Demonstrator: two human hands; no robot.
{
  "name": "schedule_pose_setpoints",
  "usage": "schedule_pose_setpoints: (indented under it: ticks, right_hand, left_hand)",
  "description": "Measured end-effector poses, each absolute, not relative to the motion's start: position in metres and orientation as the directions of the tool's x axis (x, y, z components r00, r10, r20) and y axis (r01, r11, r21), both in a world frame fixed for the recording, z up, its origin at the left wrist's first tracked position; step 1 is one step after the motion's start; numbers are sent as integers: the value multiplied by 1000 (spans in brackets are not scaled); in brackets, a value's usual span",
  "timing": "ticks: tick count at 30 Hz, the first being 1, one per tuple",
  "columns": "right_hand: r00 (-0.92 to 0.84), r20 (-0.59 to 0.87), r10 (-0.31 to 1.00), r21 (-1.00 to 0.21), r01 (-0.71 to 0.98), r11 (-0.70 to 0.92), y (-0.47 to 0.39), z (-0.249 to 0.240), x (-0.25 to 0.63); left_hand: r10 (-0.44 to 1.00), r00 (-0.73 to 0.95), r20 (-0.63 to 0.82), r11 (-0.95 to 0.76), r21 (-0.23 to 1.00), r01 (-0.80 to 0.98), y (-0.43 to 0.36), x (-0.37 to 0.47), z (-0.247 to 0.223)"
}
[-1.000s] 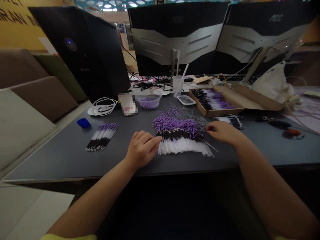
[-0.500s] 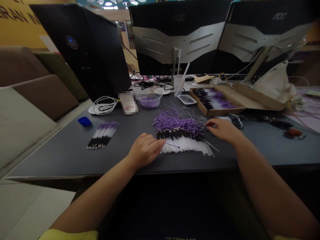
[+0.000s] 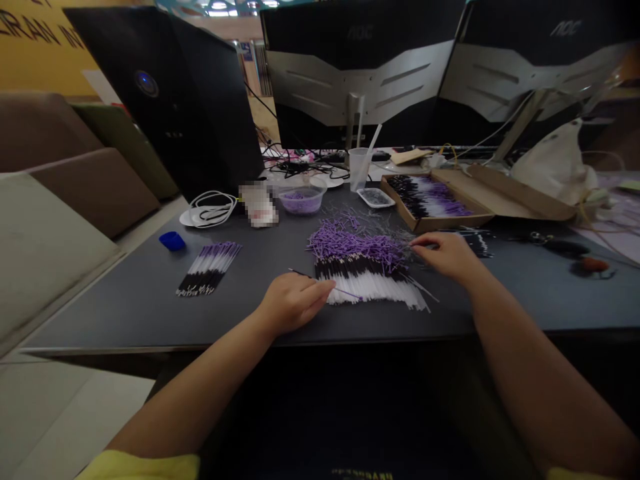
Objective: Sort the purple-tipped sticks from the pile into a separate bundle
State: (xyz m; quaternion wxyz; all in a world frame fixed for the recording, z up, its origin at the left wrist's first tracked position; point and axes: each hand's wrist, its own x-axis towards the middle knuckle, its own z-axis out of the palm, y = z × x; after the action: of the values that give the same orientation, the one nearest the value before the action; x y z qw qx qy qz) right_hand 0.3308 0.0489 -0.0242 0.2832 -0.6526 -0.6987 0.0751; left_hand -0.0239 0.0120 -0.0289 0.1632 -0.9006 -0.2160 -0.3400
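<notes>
My left hand [image 3: 295, 300] is closed in a pinch around a thin stick [image 3: 349, 293]. Its purple tip sticks out to the right and a dark end shows behind the knuckles. Beneath that tip lies a dense row of white tubes with black ends [image 3: 373, 283]. A heap of small purple pieces [image 3: 355, 241] rests along the row's far side. At the heap's right edge my right hand [image 3: 445, 253] has thumb and index finger drawn together, by thin clear strands [image 3: 400, 233]; whatever sits between those fingertips is too small to make out.
Left of the row lies a bundle of purple-tipped sticks [image 3: 210, 268], near a blue cap-like piece [image 3: 172, 241]. Behind stand a clear bowl of purple pieces [image 3: 301, 199], a small white tray [image 3: 375, 197], a plastic cup [image 3: 357, 170] and an open cardboard box [image 3: 425, 223] of sticks.
My left hand has turned slightly and shifted a little right, so the stick's dark end now shows. The right hand's thumb and index finger have extended slightly toward the strands.
</notes>
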Motion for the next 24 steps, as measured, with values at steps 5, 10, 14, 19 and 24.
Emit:
schedule_pose_setpoints:
  ticks: [5, 10, 14, 19, 24]
  right_hand:
    - [145, 344, 928, -594, 799, 96, 49, -25, 329]
    - [137, 369, 919, -483, 873, 64, 53, -30, 334]
    - [151, 388, 909, -448, 893, 43, 54, -31, 336]
    - [235, 359, 903, -603, 797, 32, 55, -32, 336]
    - [242, 194, 951, -820, 572, 22, 53, -32, 333]
  left_hand:
    - [292, 671, 681, -848, -140, 511, 12, -24, -30]
    - [327, 667, 670, -836, -124, 534, 12, -24, -32]
    - [340, 668, 662, -833, -117, 541, 12, -23, -33]
    - [346, 658, 668, -843, -86, 531, 11, -22, -31]
    - [367, 644, 671, -868, -2, 496, 9, -20, -28]
